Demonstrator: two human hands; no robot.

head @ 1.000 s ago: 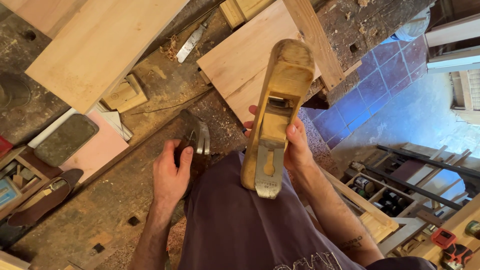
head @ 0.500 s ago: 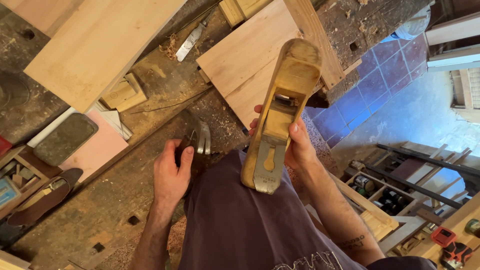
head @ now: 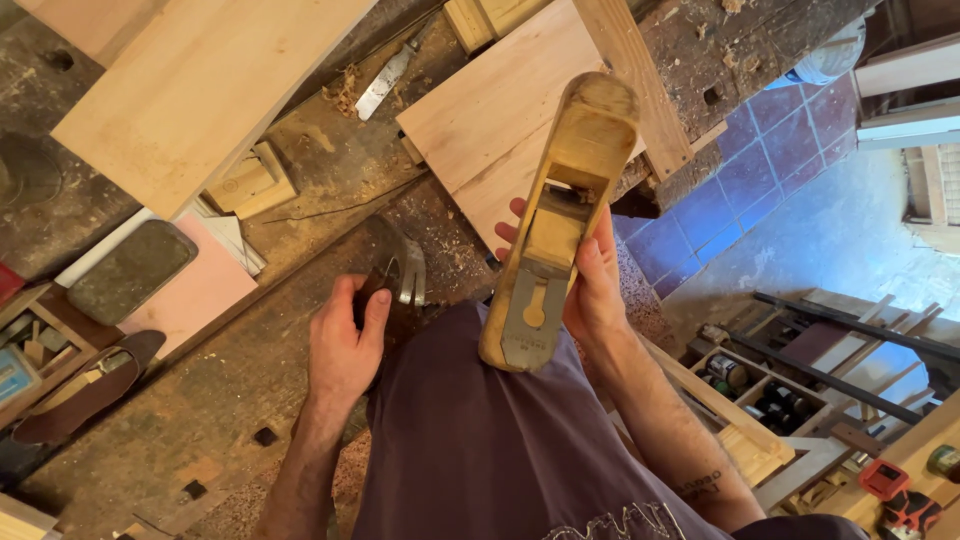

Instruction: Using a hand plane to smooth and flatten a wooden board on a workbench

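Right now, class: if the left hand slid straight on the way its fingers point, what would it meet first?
The left hand already grips a dark hammer. Beyond its head lies shaving-strewn workbench, then probably the pale wooden board, though depth is hard to judge.

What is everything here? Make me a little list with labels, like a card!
Place: a worn wooden workbench scattered with shavings
Right hand: grips a long wooden hand plane, held up above the bench
Left hand: closed on a dark hammer resting on the bench
Near the plane: a pale wooden board lying on the bench
Top left: a bigger pale board
Left side: a dark flat stone on a pink block
Floor: blue tiles
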